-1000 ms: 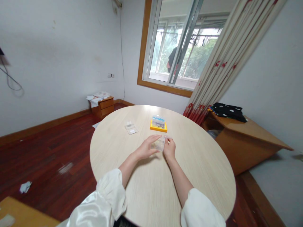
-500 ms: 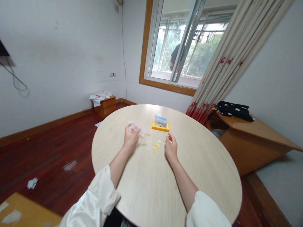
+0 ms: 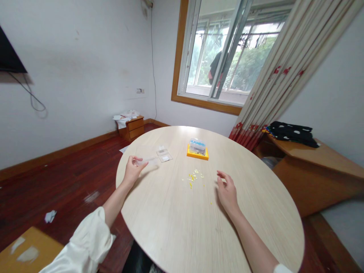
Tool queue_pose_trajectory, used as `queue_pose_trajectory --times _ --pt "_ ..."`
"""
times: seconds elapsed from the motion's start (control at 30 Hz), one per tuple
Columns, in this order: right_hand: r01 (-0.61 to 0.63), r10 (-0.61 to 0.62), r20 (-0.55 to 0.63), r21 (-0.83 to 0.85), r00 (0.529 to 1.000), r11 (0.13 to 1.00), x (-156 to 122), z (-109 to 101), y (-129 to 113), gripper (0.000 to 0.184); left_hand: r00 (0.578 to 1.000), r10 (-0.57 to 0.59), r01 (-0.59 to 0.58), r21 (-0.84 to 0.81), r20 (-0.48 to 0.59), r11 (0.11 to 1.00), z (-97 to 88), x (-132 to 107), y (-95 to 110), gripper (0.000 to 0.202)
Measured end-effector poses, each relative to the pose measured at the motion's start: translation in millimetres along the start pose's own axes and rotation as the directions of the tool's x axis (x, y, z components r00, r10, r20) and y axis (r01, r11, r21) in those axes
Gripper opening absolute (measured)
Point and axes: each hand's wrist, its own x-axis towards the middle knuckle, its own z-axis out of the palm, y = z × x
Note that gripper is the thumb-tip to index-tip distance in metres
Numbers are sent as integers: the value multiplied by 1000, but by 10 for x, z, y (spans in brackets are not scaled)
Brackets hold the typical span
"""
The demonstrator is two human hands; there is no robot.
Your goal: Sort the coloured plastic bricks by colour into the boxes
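My left hand (image 3: 132,171) pinches an empty clear plastic bag (image 3: 148,162) at the left side of the round wooden table (image 3: 182,223). Just beyond the bag lie two small clear packets (image 3: 164,154). My right hand (image 3: 226,190) hovers over the table with its fingers loosely apart and holds nothing. Between my hands, several small yellow and white pieces (image 3: 194,176) lie scattered on the tabletop. A clear box on a yellow tray (image 3: 197,149) sits further back.
A wooden desk (image 3: 313,159) with a black dotted cloth (image 3: 292,133) stands to the right, under a curtain (image 3: 281,64). A small wooden cabinet (image 3: 132,127) with papers is by the far wall. Paper scraps lie on the red floor. A cardboard box (image 3: 25,252) is at bottom left.
The bag was emptied onto the table; the small pieces now lie scattered. My left hand carried the empty bag to the left. My right hand drew back right and opened.
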Motion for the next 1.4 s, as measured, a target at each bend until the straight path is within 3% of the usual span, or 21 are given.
queue_pose_trajectory --times 0.07,0.13,0.27,0.43,0.6,0.73,1.0,1.17,1.4 --pt "61 -60 29 -35 998 998 -56 -68 -15 32 999 37 -40 270 18 962 -50 8 -15 45" --pt "125 -120 72 -65 990 990 -111 -112 -46 32 999 28 -47 510 45 859 -86 16 -29 41" --pt "241 -204 238 -138 950 961 -261 -157 -101 37 985 57 -157 726 160 669 -105 26 -71 32" --pt "310 -159 455 -280 876 908 -505 -160 -76 60 967 89 -244 763 239 598 -97 4 -110 36" --pt "352 -99 544 -384 833 853 -596 -78 11 74 963 108 -260 756 246 601 -140 -63 -122 44" --pt "359 -56 581 -421 812 833 -473 49 -26 79 962 137 -271 754 236 598 -173 -163 -122 44" --pt "339 121 667 -517 735 786 -30 475 -336 88 959 164 -282 740 231 611 -181 -307 -79 42" --pt "405 36 720 -430 693 807 58 744 -417 74 959 186 -284 731 216 620 -181 -315 -101 39" --pt "455 -313 590 -106 745 884 19 956 -189 28 946 219 -324 704 238 632 -169 -325 -143 37"
